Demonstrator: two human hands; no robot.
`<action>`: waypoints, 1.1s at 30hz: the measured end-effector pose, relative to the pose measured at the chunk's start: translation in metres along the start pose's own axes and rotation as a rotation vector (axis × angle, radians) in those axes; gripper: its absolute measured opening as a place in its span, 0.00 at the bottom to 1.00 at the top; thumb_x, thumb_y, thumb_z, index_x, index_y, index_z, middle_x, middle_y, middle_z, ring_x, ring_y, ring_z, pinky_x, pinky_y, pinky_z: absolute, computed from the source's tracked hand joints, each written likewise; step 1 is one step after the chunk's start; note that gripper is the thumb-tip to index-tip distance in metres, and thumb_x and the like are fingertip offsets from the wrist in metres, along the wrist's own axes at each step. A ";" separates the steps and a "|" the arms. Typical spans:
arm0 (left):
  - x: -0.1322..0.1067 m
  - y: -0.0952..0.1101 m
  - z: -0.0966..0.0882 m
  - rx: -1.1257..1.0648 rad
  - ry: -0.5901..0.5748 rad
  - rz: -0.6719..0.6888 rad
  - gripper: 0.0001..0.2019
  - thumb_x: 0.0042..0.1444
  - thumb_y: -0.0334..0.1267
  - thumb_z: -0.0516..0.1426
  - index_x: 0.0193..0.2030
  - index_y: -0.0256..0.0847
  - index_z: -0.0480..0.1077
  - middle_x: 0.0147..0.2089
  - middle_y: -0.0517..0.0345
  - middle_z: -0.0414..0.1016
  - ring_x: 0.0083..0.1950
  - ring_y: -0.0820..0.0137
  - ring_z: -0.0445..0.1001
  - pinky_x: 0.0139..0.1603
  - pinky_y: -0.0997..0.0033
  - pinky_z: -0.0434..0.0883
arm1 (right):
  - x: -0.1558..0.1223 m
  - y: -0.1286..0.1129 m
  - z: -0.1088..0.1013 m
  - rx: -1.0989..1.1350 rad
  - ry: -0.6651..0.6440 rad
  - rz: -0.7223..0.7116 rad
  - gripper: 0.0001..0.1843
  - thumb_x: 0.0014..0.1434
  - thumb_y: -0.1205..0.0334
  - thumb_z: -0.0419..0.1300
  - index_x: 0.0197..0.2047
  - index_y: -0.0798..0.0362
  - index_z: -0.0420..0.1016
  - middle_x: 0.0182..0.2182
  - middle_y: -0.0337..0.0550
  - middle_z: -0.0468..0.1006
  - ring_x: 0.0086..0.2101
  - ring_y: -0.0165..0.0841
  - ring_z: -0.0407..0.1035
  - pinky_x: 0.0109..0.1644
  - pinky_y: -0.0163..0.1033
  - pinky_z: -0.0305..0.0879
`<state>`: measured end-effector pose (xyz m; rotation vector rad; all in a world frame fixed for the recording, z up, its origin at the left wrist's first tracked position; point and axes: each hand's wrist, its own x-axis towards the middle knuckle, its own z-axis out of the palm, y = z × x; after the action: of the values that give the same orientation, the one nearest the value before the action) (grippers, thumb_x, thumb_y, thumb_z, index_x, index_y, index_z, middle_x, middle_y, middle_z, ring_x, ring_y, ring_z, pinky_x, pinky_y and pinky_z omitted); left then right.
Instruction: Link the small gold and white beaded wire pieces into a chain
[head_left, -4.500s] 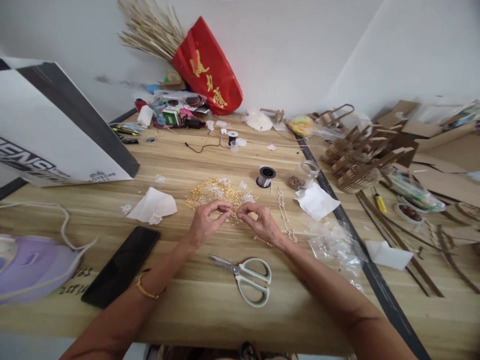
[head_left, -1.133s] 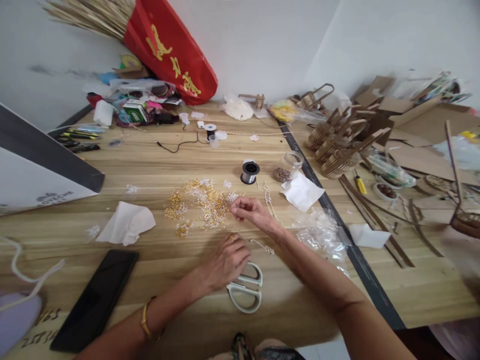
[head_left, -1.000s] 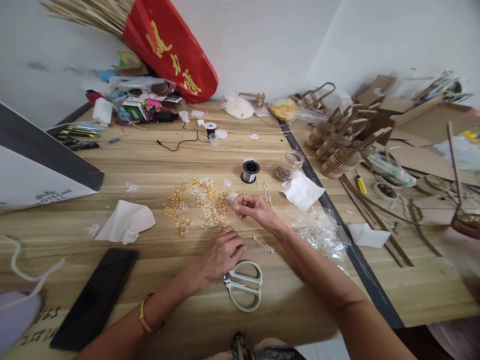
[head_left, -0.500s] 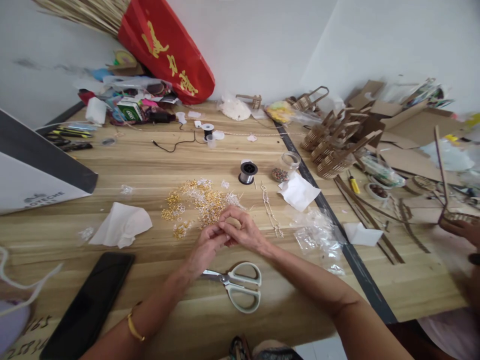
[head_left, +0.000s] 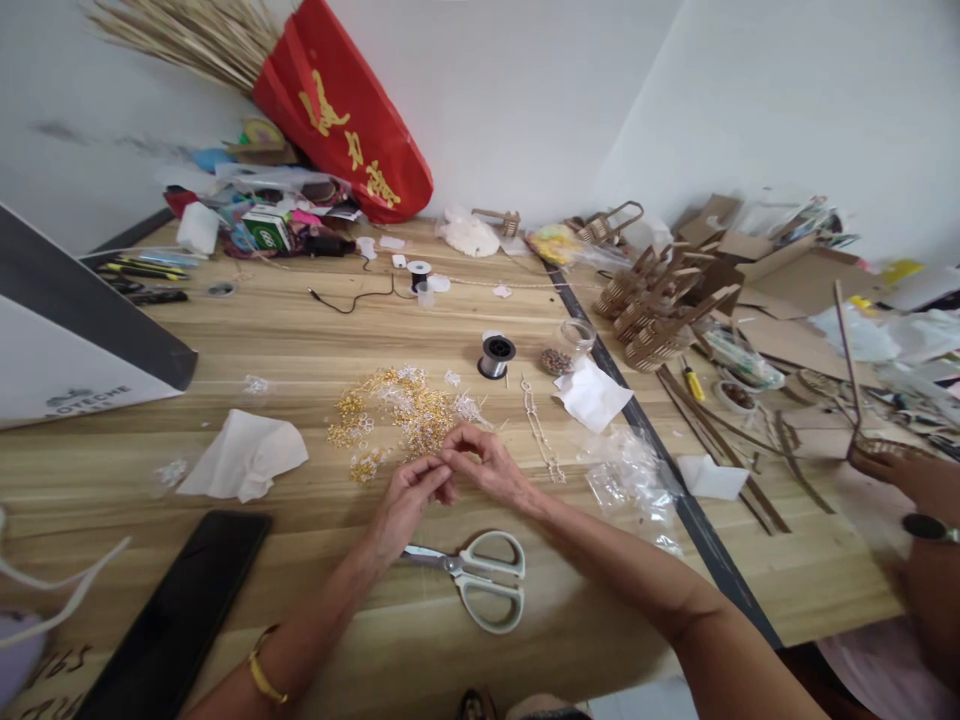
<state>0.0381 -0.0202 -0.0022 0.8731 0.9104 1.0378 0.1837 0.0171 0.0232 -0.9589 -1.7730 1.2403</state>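
My left hand (head_left: 411, 503) and my right hand (head_left: 486, 466) meet fingertip to fingertip over the wooden table. Both are closed in a pinch; whatever lies between the fingers is too small to name. Just beyond them spreads a pile of gold and clear beads (head_left: 420, 410). Scissors (head_left: 480, 575) with pale handles lie below my hands, blades toward my left wrist. A spool of thin wire (head_left: 496, 356) stands behind the beads. To the right of my hands lies a beaded chain (head_left: 538, 425).
At left are a black phone (head_left: 180, 610) and a white tissue (head_left: 247, 458). Plastic bags (head_left: 634, 485), a glass jar (head_left: 574, 345) and small woven baskets (head_left: 652, 320) are on the right. A co-worker's hand (head_left: 896, 468) holds a basket at the right edge.
The view has shifted slightly, with more of the co-worker's hand and wrist showing at right. My two hands stay pinched together, with small finger movements.
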 end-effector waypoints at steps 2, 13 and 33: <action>0.000 0.000 -0.002 0.071 -0.011 0.017 0.11 0.50 0.44 0.60 0.30 0.35 0.71 0.22 0.61 0.71 0.26 0.74 0.68 0.31 0.74 0.65 | -0.002 0.001 -0.006 -0.025 -0.015 -0.002 0.12 0.59 0.54 0.55 0.34 0.55 0.69 0.30 0.40 0.71 0.33 0.29 0.67 0.40 0.36 0.64; -0.006 0.009 -0.006 0.265 0.009 0.011 0.11 0.51 0.44 0.58 0.29 0.36 0.71 0.23 0.60 0.72 0.28 0.72 0.69 0.35 0.73 0.67 | -0.020 0.018 -0.088 -1.041 -0.024 0.087 0.07 0.61 0.68 0.51 0.39 0.55 0.70 0.35 0.46 0.74 0.33 0.33 0.69 0.35 0.35 0.57; -0.005 0.009 -0.010 0.271 0.028 -0.015 0.12 0.50 0.44 0.57 0.29 0.36 0.71 0.23 0.60 0.71 0.28 0.72 0.69 0.35 0.72 0.66 | -0.015 0.028 -0.076 -1.467 -0.315 0.074 0.09 0.63 0.72 0.48 0.35 0.57 0.68 0.33 0.47 0.73 0.34 0.34 0.68 0.35 0.36 0.53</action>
<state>0.0243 -0.0212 0.0035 1.0768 1.0969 0.9284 0.2622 0.0400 0.0129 -1.5998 -2.9069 -0.1368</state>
